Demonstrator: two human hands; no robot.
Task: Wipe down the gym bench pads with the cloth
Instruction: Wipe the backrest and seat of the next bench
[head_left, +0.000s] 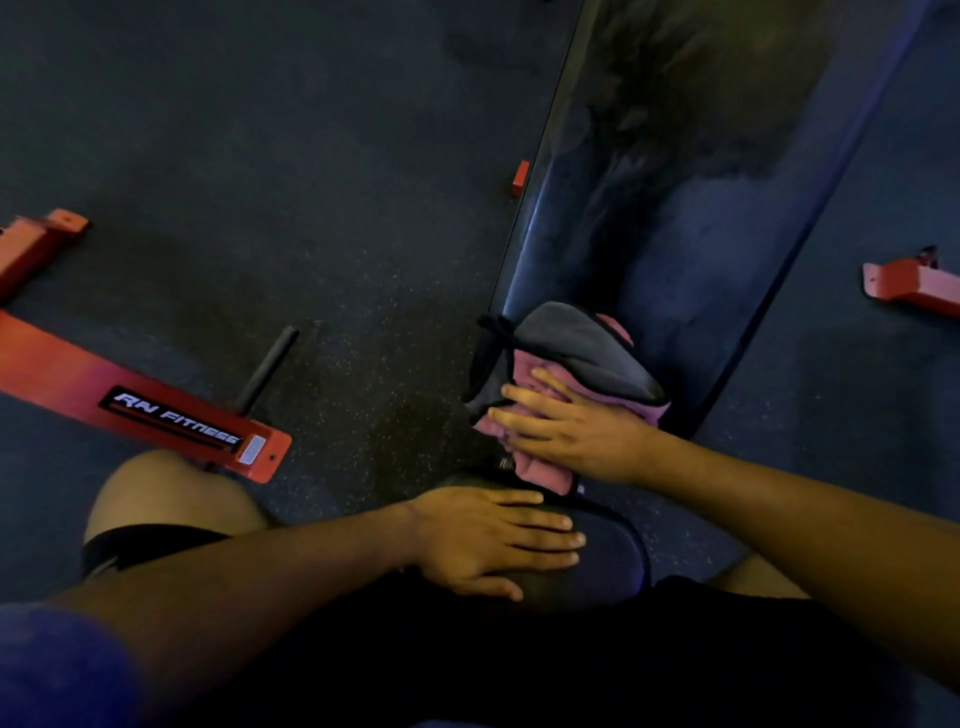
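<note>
The right hand (576, 434) lies flat on the cloth (566, 364) in the middle of the frame, its fingers straight and a little spread, pressing the cloth down. The cloth is pink and grey and bunched up. It sits on the near end of the long pad (675, 208), the dark pad that runs up to the upper right of the frame. That pad looks shiny and streaky. The left hand (493, 540) lies flat on the seat pad (608, 551), lower in the frame, just below the cloth. Its fingers are straight and close together, and it holds nothing. The two hands are near each other but do not touch. A red bar (145, 400) with white letters lies on the dark floor (260, 130) at the left. Another red piece (909, 286) shows at the right edge. A bare knee (171, 493) is at the lower left.
</note>
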